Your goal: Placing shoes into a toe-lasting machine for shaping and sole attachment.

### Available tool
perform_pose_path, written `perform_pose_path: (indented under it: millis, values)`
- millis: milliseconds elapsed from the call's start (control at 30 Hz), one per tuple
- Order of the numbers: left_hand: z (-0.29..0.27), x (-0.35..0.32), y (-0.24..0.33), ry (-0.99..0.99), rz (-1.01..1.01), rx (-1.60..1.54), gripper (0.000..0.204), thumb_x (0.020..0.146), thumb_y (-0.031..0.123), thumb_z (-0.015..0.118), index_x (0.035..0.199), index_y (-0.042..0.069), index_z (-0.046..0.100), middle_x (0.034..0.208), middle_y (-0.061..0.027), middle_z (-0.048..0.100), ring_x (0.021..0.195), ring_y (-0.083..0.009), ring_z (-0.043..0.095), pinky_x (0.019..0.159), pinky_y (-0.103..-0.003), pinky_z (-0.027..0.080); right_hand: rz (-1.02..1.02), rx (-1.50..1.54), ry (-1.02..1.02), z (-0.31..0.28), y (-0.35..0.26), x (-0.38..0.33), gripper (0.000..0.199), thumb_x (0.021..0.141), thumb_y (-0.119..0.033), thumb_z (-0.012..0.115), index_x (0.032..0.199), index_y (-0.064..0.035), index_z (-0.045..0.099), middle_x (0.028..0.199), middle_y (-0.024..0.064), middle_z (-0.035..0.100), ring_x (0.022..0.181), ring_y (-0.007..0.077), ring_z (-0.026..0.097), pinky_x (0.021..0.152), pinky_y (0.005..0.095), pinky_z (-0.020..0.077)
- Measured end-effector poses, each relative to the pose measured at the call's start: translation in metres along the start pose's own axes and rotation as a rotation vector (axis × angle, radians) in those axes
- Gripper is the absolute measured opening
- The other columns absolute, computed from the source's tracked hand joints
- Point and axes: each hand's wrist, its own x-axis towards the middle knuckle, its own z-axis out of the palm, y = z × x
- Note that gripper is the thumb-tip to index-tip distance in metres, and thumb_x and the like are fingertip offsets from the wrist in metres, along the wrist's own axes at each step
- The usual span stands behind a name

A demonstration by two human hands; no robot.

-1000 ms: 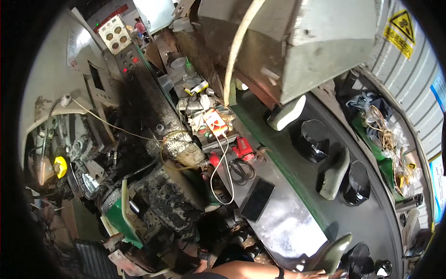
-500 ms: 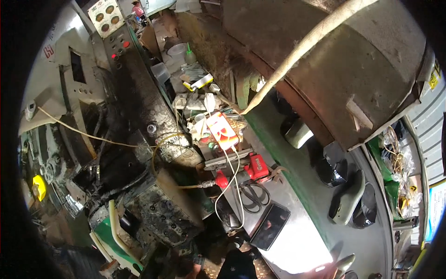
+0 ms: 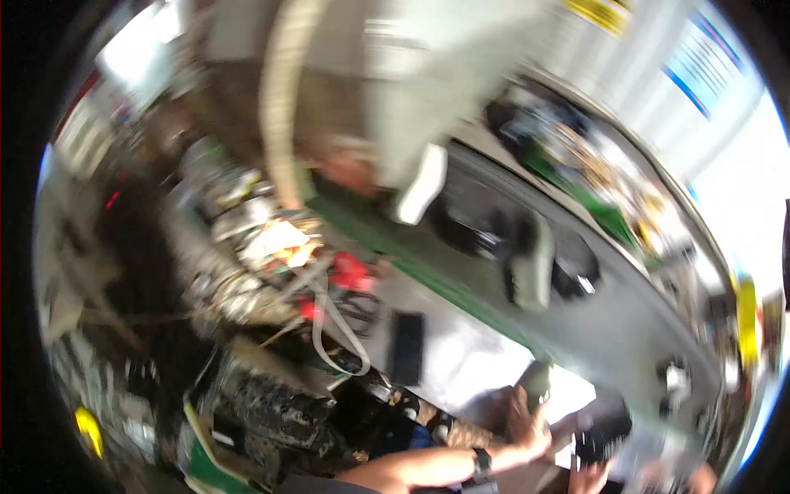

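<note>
My left hand (image 3: pixel 528 428), with a dark band at the wrist, reaches in from the lower edge. Its fingers are wrapped round a grey-green shoe last (image 3: pixel 537 379) above the bright metal tabletop (image 3: pixel 485 360). To its right, my right hand (image 3: pixel 589 477) grips a black shoe upper (image 3: pixel 605 430), blurred by motion. On the dark belt beyond lie another grey-green last (image 3: pixel 533 262), a shiny black shoe upper (image 3: pixel 576 267) and further black pieces (image 3: pixel 473 224). Most of my right forearm is hidden or out of the picture.
A black phone (image 3: pixel 406 348) lies on the metal tabletop, near a looped white cable (image 3: pixel 322 333) and a red tool (image 3: pixel 351 272). Dark machinery (image 3: pixel 276 403) stands at the left. Beyond the belt, a bin (image 3: pixel 580 169) holds loose scraps. A pale hose (image 3: pixel 280 99) hangs at the back.
The view has swung to the right and is blurred. My left forearm and both hands now show, holding the grey-green last and the black shoe upper.
</note>
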Motion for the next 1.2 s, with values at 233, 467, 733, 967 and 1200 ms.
perform_pose_path:
  millis: [233, 467, 733, 967, 1200]
  values:
    - [-0.096, 0.117, -0.001, -0.353, -0.44, -0.678, 0.036, 0.088, 0.033, 0.073, 0.104, 0.001, 0.068, 0.123, -0.0179, 0.061, 0.12, -0.0299, 0.055, 0.1, -0.041, 0.045, -0.437, -0.854, 0.341, 0.041, -0.001, -0.027, 0.028, 0.102, -0.033, 0.056, 0.091, -0.008, 0.062, 0.074, -0.004, 0.054, 0.064, 0.0075, 0.047, 0.061, 0.0233, 0.0421]
    - [-0.116, 0.148, 0.013, -1.032, -1.033, -0.74, 0.039, 0.096, 0.033, 0.063, 0.113, -0.002, 0.065, 0.102, -0.0115, 0.071, 0.096, -0.0224, 0.068, 0.09, -0.04, 0.053, -0.827, -1.623, -0.544, 0.022, 0.082, -0.095, 0.043, 0.067, -0.011, 0.073, 0.109, -0.0132, 0.072, 0.091, 0.0008, 0.072, 0.086, 0.0206, 0.064, 0.116, 0.066, 0.0263]
    - [-0.048, 0.155, -0.023, -0.217, 0.297, 0.185, 0.025, 0.083, 0.027, 0.076, 0.091, 0.003, 0.075, 0.095, -0.0155, 0.068, 0.094, -0.0328, 0.064, 0.086, -0.041, 0.05, -0.998, -1.454, -0.198, 0.019, 0.144, -0.053, 0.064, 0.067, -0.011, 0.086, 0.125, -0.0066, 0.06, 0.114, 0.0139, 0.05, 0.104, 0.0336, 0.054, 0.11, 0.051, 0.0394]
    - [-0.067, 0.14, -0.026, -0.094, 0.152, 0.185, 0.024, 0.089, 0.025, 0.069, 0.086, 0.001, 0.069, 0.085, -0.0166, 0.068, 0.084, -0.0357, 0.065, 0.079, -0.044, 0.049, -0.471, -0.914, -0.314, 0.012, 0.133, -0.025, 0.118, 0.066, -0.02, 0.092, 0.154, 0.0036, 0.017, 0.15, 0.0218, 0.036, 0.138, 0.0294, 0.04, 0.114, 0.0372, 0.0323]
    - [-0.071, 0.122, 0.009, -0.418, -0.301, 0.478, 0.09, 0.066, 0.054, 0.08, 0.128, -0.004, 0.051, 0.132, -0.03, 0.048, 0.128, -0.0406, 0.046, 0.108, -0.044, 0.038, -0.533, -1.036, -0.501, -0.016, 0.123, -0.014, 0.096, 0.072, -0.013, 0.085, 0.15, 0.0039, 0.03, 0.149, 0.0253, 0.038, 0.142, 0.0368, 0.037, 0.116, 0.0402, 0.0299]
